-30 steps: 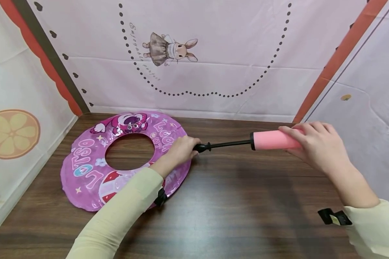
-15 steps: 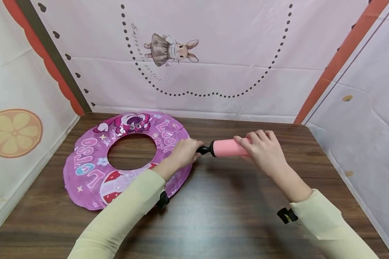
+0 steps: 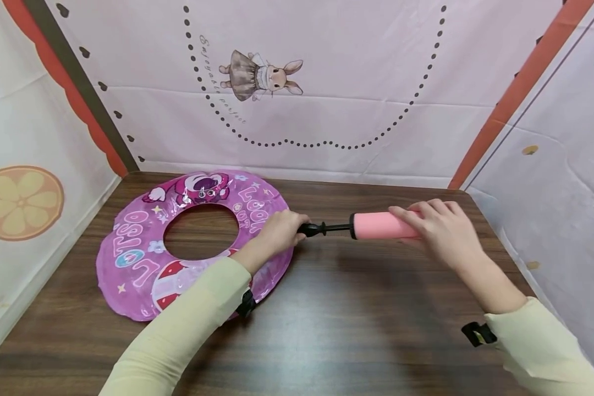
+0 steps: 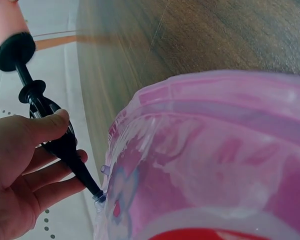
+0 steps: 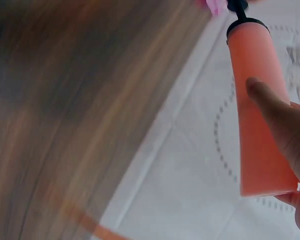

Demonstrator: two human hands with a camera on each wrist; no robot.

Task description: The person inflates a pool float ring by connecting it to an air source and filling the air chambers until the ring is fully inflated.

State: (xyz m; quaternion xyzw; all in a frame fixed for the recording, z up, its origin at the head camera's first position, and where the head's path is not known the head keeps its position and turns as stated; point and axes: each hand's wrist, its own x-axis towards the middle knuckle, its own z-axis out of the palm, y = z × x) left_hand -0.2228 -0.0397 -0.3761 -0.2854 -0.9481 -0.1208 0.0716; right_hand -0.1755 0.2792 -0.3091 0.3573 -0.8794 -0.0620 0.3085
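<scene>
A pink hand pump (image 3: pixel 381 225) lies level between my two hands, a short stretch of its black rod showing. My left hand (image 3: pixel 280 231) grips the pump's black nozzle end (image 4: pixel 60 137). In the left wrist view the nozzle tip sits at a clear valve (image 4: pixel 99 199) on the swim ring's edge. My right hand (image 3: pixel 443 231) holds the pink barrel (image 5: pixel 257 110), thumb along its side. The purple printed swim ring (image 3: pixel 128 286) lies on the table, wrinkled at its rim and partly behind my left forearm.
The brown wooden table (image 3: pixel 356 330) carries the ring and ends at a pale printed cloth (image 3: pixel 346 66) hung behind. Similar cloth walls stand at left (image 3: pixel 20 132) and right (image 3: pixel 564 209).
My right hand moved left with the barrel, closing up to the nozzle end, then drew partly back to the right, exposing some rod. My left hand stays nearly still.
</scene>
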